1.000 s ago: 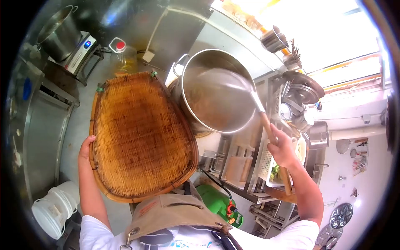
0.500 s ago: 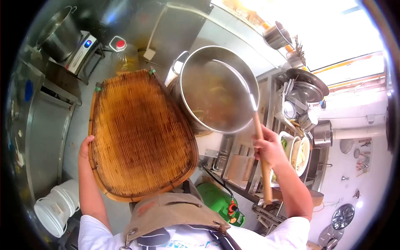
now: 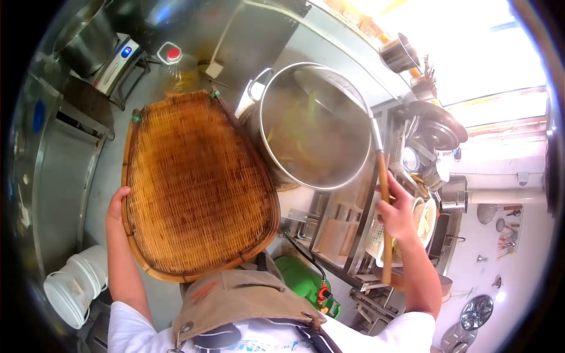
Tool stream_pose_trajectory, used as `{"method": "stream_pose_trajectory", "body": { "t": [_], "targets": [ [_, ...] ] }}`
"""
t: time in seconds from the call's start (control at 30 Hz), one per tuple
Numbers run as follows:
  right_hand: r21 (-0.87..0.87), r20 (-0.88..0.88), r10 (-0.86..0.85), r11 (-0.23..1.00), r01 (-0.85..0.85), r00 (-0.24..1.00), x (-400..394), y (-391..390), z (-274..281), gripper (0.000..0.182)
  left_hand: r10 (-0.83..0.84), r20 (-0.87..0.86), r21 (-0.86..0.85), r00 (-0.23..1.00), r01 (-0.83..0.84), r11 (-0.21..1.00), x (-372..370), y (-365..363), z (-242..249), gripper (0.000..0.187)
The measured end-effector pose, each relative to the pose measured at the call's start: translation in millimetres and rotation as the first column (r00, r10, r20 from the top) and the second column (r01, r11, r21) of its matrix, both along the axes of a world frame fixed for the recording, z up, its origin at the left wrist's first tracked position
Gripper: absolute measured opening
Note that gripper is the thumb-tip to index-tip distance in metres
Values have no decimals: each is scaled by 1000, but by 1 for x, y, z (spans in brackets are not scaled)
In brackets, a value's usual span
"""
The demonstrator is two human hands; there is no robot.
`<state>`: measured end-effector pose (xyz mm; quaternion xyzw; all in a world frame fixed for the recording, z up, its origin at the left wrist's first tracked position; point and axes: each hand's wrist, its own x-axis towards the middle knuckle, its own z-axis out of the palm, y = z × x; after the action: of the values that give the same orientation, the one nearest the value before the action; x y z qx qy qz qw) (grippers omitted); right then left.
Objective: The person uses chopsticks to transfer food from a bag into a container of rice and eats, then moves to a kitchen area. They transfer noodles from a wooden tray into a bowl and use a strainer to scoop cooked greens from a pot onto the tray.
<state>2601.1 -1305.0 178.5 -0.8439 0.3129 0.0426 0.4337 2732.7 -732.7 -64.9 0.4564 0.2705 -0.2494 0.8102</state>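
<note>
My left hand (image 3: 119, 203) grips the left rim of a woven bamboo winnowing basket (image 3: 200, 188), its fingers hidden beneath it. The basket is held in front of my apron, left of a large steel pot (image 3: 268, 141). Green pieces and cloudy liquid show through steam in the pot. My right hand (image 3: 398, 213) is closed around the wooden handle of a long skimmer (image 3: 385, 247). The skimmer's metal neck crosses the pot's right rim, and its broad head lies inside near the far wall, partly veiled by steam.
A green gas cylinder (image 3: 300, 282) stands below the pot. To the right, a metal rack (image 3: 338, 226) holds baskets and pans. An oil jug (image 3: 179, 73) and another pot (image 3: 88, 44) stand at far left; white buckets (image 3: 73, 294) are at lower left.
The skimmer and my right hand have shifted right. Its head now lies by the pot's far wall, and green pieces show more clearly. The basket stays nearly in place.
</note>
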Motion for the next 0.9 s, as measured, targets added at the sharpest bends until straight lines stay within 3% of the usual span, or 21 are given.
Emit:
{"method": "stream_pose_trajectory", "body": {
  "t": [0.03, 0.1, 0.2, 0.27, 0.3, 0.37, 0.5, 0.6, 0.63, 0.73, 0.83, 0.9],
  "targets": [
    [-64, 60, 85, 995, -81, 995, -4, -18, -33, 72, -35, -14, -5, 999, 35, 999, 3, 9, -11, 51],
    [-188, -30, 165, 968, -168, 986, 2, -16, -47, 70, -32, -12, 71, 999, 33, 997, 2, 7, -4, 52],
    [-147, -166, 185, 966, -210, 969, 10, -12, -52, 68, -43, -16, 57, 999, 44, 997, 1, 7, -3, 50],
    [137, -196, -5, 990, 32, 981, 10, -9, -48, 48, -44, -33, 23, 998, 45, 999, 1, 6, -3, 50],
    [277, -242, -100, 946, 168, 965, 14, -1, -32, 41, -40, -51, 15, 998, 41, 999, -1, 4, 1, 50],
    [468, -274, -297, 790, 396, 915, 22, 15, -9, 19, -32, -61, 38, 998, 34, 999, 1, 0, 6, 52],
    [672, -411, -454, 435, 599, 790, 21, 0, -22, 17, -42, -64, 147, 997, 51, 988, 2, -2, 7, 59],
    [798, -594, -361, -147, 585, 719, 10, -17, -53, 15, -5, -105, 167, 995, 23, 986, 1, -4, 5, 62],
    [815, -580, -319, -236, 530, 749, 6, -18, -63, 18, 2, -109, 185, 994, 19, 983, 0, -4, 2, 60],
    [830, -509, -346, -439, 344, 788, -4, -16, -85, 35, -14, -101, 275, 995, 41, 961, -1, -3, -6, 50],
    [824, -465, -425, -528, 205, 777, -10, -14, -92, 52, 101, -39, 307, 994, -84, 948, -6, -26, 8, 48],
    [831, -471, -427, -507, 227, 772, -2, -11, -83, 52, 98, -86, 267, 991, -72, 961, -5, -14, -5, 47]
  ]
}}
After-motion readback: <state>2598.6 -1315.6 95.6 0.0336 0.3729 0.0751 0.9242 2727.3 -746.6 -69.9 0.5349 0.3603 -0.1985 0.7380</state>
